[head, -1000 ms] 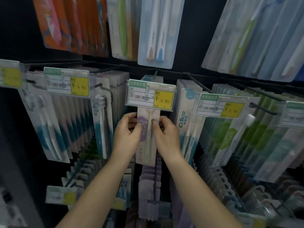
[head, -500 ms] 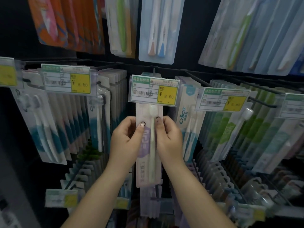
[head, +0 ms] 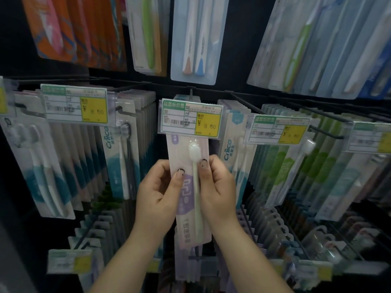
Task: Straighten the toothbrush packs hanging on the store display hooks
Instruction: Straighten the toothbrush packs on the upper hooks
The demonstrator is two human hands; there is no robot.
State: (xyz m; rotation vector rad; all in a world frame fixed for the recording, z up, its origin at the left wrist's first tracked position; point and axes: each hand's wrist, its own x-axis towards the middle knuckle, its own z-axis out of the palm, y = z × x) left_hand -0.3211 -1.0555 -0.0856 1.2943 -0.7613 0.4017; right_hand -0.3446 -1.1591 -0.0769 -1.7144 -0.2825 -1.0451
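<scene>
Just below the price tag, the purple toothbrush pack hangs near-vertical between the left hand and right hand, both pinching its side edges.

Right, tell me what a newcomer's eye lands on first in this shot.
At centre, the left hand and right hand pinch a pale purple toothbrush pack hanging below a price tag with a bright yellow panel. Above left, orange packs stand out against the dark display.
</scene>
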